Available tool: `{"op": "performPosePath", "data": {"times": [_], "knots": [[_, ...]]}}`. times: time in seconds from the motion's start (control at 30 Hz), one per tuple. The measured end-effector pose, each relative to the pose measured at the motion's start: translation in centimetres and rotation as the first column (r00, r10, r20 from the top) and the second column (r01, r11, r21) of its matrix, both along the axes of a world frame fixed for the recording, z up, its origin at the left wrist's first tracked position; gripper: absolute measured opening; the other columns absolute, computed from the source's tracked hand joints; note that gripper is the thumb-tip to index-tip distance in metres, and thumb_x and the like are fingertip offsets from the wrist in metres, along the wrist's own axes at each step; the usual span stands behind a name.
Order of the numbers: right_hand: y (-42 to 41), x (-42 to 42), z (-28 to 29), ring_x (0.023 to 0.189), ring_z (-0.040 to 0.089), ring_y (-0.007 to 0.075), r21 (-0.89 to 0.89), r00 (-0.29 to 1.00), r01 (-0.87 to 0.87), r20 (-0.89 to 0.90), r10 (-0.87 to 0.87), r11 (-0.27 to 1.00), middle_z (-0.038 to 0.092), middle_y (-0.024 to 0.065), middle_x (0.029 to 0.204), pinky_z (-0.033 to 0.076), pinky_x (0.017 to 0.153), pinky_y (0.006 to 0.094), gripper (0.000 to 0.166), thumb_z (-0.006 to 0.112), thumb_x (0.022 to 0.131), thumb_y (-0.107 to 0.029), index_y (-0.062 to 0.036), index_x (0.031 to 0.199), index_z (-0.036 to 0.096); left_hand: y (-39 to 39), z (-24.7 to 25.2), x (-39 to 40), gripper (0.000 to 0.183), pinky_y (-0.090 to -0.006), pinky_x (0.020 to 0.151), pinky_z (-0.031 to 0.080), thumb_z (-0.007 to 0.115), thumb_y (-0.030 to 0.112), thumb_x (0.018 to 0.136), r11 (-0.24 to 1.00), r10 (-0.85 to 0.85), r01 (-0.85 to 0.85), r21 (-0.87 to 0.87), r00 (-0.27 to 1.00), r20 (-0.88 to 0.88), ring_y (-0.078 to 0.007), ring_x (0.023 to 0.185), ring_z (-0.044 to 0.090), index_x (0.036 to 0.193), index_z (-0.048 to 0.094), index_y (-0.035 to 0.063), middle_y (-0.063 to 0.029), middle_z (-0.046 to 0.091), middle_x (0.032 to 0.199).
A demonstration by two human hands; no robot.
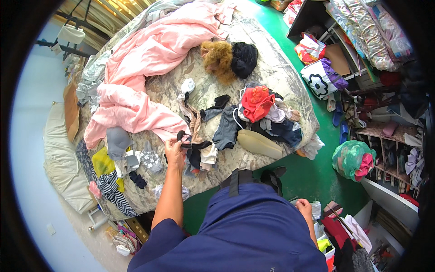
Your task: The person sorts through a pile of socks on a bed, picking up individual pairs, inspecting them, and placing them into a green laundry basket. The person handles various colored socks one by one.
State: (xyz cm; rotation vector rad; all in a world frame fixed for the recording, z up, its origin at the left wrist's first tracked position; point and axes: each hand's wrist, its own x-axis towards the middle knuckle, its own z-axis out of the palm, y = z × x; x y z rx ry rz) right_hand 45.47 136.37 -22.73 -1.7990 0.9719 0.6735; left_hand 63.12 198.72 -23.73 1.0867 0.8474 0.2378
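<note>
My left hand (175, 153) pinches a black piece of clothing (197, 145) above the bed's near edge. Beside it lie small beige and white garments (208, 154) and a tan one (194, 125). A pink blanket (136, 112) stretches from there to the far side. Right of the hand are a grey garment (226, 129), a pile topped by a red cloth (257, 102), and a beige insole-shaped item (260, 144). Grey socks with a pale pattern (151, 159) lie to the left. My right hand (303, 206) hangs low at my side, its fingers curled; whether it holds anything is unclear.
A brown furry item (219, 61) and a black bundle (244, 60) lie farther back on the bed. Striped clothing (114, 190) is at the left edge. On the green floor stands a green plastic bag (353, 159), near blue slippers (343, 132) and a shoe rack (390, 136).
</note>
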Motion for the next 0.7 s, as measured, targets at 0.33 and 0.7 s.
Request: {"op": "performPosePath", "data": {"times": [0.33,0.7], "knots": [[0.3,1.7,0.6,0.075,0.067,0.0116,-0.001,0.999,0.041,-0.011,-0.041,0.999,0.069,0.0022,0.088,0.053,0.062,0.0269,0.019,0.068,0.096,-0.012,-0.0035,0.114,0.068,-1.3,0.4,-1.7,0.023,-0.0413,0.075,0.052,0.077,0.023,0.087,0.349,-0.134,0.626,0.698,0.770,-0.624,-0.0292,0.091,0.067,0.098,0.066,0.0062,-0.0114,0.066,0.101],[0.2,0.6,1.1,0.075,0.066,0.0108,0.015,0.996,0.086,-0.007,-0.085,0.996,0.068,0.0021,0.089,0.052,0.061,0.0253,0.021,0.069,0.096,-0.012,-0.0026,0.115,0.068,-4.3,-1.8,7.4,0.037,-0.0490,0.090,0.052,0.081,0.026,0.083,0.036,-0.208,0.804,0.594,0.588,-0.782,-0.0365,0.112,0.061,0.113,0.065,0.0101,-0.0160,0.061,0.117]]}}
